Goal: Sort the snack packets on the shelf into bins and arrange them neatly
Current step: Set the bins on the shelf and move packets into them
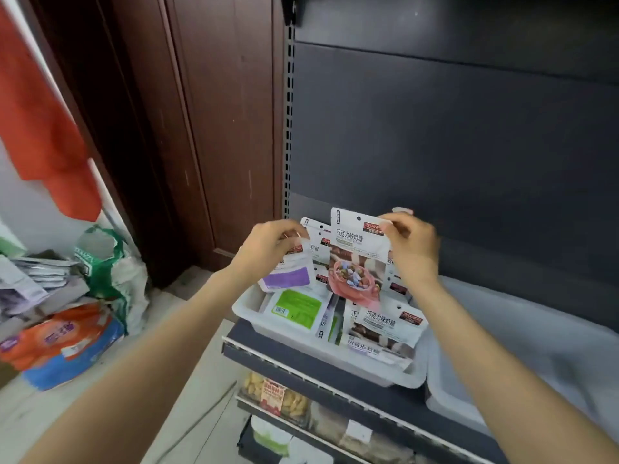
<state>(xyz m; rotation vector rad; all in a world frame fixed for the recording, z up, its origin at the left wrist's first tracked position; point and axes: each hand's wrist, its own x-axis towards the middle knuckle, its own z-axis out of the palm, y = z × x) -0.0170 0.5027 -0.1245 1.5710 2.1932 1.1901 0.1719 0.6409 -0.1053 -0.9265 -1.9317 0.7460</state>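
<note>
Both hands hold snack packets upright over a white bin on the shelf.

The right hand (413,249) pinches the top right corner of a white packet with a pink bowl picture (356,262), fingers curled over its upper edge, holding it upright above the bin. The left hand (268,251) grips the top of a white packet with a purple panel (289,274), fingers curled round it; this packet tilts at the bin's left end. More white packets stand just behind the two held ones. The white bin (254,318) sits on the dark shelf (335,373) and holds a green-labelled packet (296,308) lying flat and a brown-printed packet (385,329) lying toward the right. A second, translucent bin (445,393) stands just beside it on the right. An orange and blue bag (63,343) lies on the floor, well apart to the left.
</note>
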